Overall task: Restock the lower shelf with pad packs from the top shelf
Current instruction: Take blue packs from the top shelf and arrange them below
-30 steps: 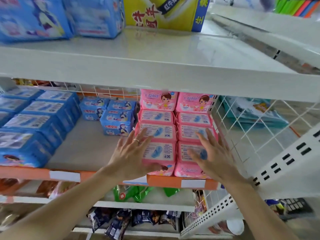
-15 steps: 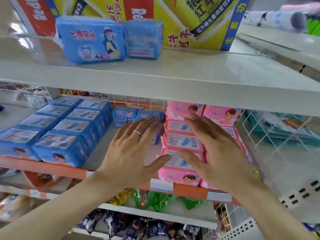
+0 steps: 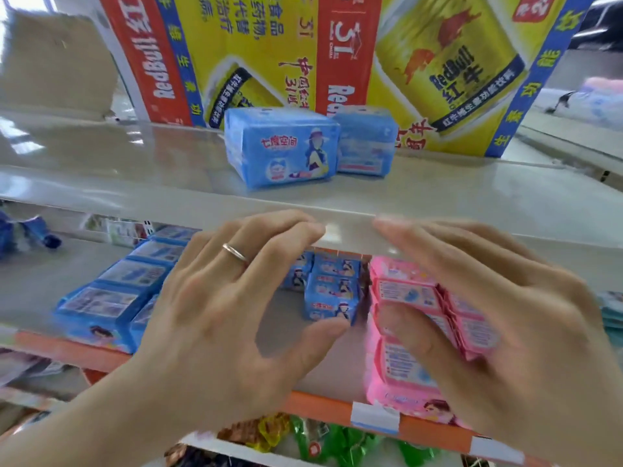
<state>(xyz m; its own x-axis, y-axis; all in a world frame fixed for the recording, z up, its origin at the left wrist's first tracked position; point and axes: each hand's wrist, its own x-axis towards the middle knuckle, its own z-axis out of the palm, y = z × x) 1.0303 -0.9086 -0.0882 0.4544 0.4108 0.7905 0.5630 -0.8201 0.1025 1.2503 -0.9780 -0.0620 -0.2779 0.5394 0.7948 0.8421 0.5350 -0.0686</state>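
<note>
Both hands are up in front of me, released and holding nothing. My left hand (image 3: pixel 215 318), with a ring (image 3: pixel 235 252) on one finger, and my right hand (image 3: pixel 505 318) have their fingers spread and only slightly bent, backs toward the camera. The fingertips reach the height of the front edge of the top shelf (image 3: pixel 135 183); I cannot tell whether they touch it.

On that top shelf, just beyond my fingertips, a blue pad pack (image 3: pixel 281 148) stands with its printed face toward me. A second blue pack (image 3: pixel 365 143) stands behind it and to its right, touching or nearly so. Behind both stands a large yellow and red drinks carton (image 3: pixel 337 55), and a plain cardboard box (image 3: pixel 57 62) sits at the far left.

Below, the lower shelf (image 3: pixel 286 332) shows between my hands. Pink packs (image 3: pixel 404 298) are stacked in rows on its right, partly hidden by my right hand. Small blue packs (image 3: pixel 332 291) sit in the middle toward the back, and larger blue packs (image 3: pixel 111 298) fill the left side. An orange strip (image 3: pixel 320 407) runs along its front edge. Snack bags (image 3: pixel 337 443) lie on a shelf further down, blurred.
</note>
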